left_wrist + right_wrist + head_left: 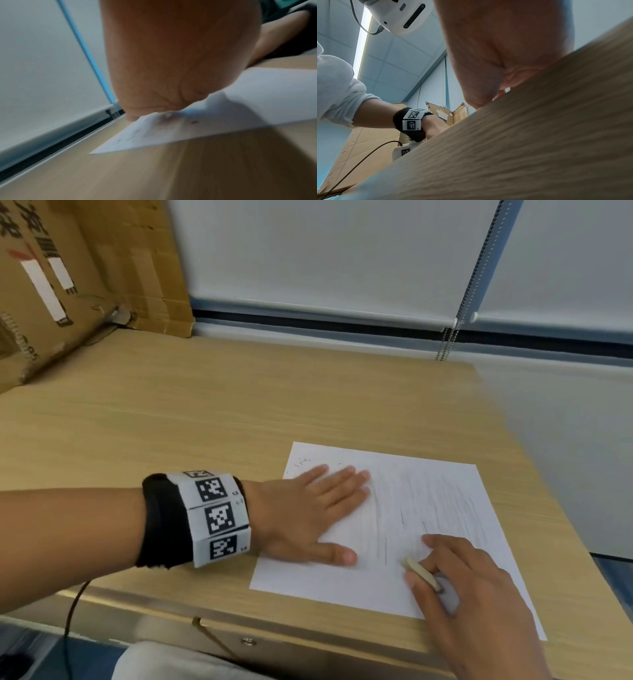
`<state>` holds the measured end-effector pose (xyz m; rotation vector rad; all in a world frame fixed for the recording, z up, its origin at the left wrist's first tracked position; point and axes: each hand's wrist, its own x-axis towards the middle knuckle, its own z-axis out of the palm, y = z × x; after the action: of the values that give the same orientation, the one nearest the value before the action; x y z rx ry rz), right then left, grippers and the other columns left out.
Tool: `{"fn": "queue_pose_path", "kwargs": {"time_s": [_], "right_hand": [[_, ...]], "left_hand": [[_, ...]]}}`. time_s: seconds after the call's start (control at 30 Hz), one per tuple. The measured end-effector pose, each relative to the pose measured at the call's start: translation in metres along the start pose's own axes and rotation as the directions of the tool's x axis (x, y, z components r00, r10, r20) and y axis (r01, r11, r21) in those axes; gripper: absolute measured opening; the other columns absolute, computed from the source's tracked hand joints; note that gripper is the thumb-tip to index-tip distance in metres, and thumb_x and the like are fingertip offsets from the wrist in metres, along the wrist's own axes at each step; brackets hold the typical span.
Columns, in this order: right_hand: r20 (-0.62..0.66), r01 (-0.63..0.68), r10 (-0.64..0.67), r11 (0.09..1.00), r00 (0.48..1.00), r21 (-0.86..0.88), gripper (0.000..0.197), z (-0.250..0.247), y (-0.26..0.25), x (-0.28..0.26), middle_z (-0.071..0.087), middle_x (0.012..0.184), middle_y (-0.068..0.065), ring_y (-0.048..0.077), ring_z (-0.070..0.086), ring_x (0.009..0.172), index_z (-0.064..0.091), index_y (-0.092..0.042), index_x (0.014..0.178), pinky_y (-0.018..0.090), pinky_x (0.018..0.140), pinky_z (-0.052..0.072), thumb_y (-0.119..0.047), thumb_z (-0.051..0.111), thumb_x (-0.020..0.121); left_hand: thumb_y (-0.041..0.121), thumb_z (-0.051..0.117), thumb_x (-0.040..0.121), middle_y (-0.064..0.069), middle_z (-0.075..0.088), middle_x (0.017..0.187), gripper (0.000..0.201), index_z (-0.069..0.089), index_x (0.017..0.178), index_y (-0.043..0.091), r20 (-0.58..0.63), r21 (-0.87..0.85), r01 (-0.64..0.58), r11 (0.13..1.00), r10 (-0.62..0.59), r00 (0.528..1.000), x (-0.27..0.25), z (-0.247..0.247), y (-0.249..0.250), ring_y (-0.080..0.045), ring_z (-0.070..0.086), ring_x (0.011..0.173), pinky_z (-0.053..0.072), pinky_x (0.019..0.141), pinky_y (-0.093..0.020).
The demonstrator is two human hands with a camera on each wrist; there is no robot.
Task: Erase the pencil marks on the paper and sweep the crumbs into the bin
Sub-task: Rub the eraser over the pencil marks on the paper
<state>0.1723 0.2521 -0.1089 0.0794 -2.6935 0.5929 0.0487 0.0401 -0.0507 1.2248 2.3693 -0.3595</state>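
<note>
While left hand (308, 515) lies spread flat on white pencil-marked paper sheet (428, 494), right hand (472, 594) pinches pale flat eraser (423, 573); light wood-grain desk (171, 412), brown cardboard boxes (68, 268) far-left, white roller blinds (325, 251) behind.

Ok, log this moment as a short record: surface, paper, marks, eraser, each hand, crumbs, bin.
surface: wooden desk
paper: white sheet flat near the desk's front edge
marks: faint pencil strokes over the sheet's middle
eraser: pale eraser touching the sheet
left hand: left hand flat on the sheet, fingers straight
right hand: right hand pinches the eraser
crumbs: dark specks on the sheet
bin: not in view
</note>
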Motion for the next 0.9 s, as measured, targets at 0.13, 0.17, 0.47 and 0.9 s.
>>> {"fn": "queue_pose_path", "kwargs": {"time_s": [0.13, 0.17, 0.47, 0.9], "right_hand": [[-0.006, 0.006, -0.006, 1.000, 1.000, 0.018, 0.023, -0.002, -0.001, 0.000, 0.066, 0.103, -0.011, 0.015, 0.064, 0.081, 0.059, -0.030, 0.070, 0.032, 0.062, 0.047, -0.048, 0.045, 0.078], [-0.006, 0.003, -0.003, 1.000, 1.000, 0.017, 0.024, -0.002, -0.001, 0.000, 0.066, 0.104, -0.011, 0.016, 0.064, 0.081, 0.059, -0.030, 0.070, 0.033, 0.063, 0.048, -0.048, 0.045, 0.079], [0.017, -0.004, 0.004, 1.000, 1.000, -0.004, 0.024, -0.004, -0.003, 0.001, 0.066, 0.103, -0.010, 0.017, 0.063, 0.081, 0.058, -0.029, 0.070, 0.033, 0.063, 0.047, -0.048, 0.045, 0.079], [0.040, -0.005, 0.009, 0.996, 0.999, -0.084, 0.017, -0.012, -0.012, 0.005, 0.067, 0.098, -0.009, 0.018, 0.063, 0.076, 0.058, -0.027, 0.071, 0.027, 0.059, 0.043, -0.041, 0.057, 0.079]], "left_hand": [[0.072, 0.003, 0.086, 0.000, -0.041, 0.151, 0.088, -0.031, 0.146, 0.017, 0.063, -0.069, 0.005, 0.998, -0.001, 0.998, 0.005, 0.001, -0.004, -0.011, -0.036, 0.139, -0.013, 0.119, -0.038], [0.073, 0.001, 0.085, 0.000, -0.041, 0.150, 0.089, -0.032, 0.146, 0.017, 0.087, -0.081, 0.082, 0.993, -0.075, 0.993, 0.006, -0.001, -0.016, -0.012, -0.035, 0.139, -0.012, 0.119, -0.039], [0.072, -0.001, 0.084, 0.000, -0.040, 0.151, 0.086, -0.032, 0.146, 0.020, 0.052, -0.007, -0.005, 1.000, 0.005, 0.999, 0.006, -0.012, -0.016, -0.011, -0.034, 0.140, -0.018, 0.116, -0.034], [0.069, 0.000, 0.089, 0.001, -0.046, 0.147, 0.081, -0.038, 0.142, 0.019, 0.039, -0.019, -0.062, 0.998, 0.063, 0.997, -0.027, 0.023, 0.003, -0.005, -0.042, 0.134, -0.022, 0.114, -0.035]]}}
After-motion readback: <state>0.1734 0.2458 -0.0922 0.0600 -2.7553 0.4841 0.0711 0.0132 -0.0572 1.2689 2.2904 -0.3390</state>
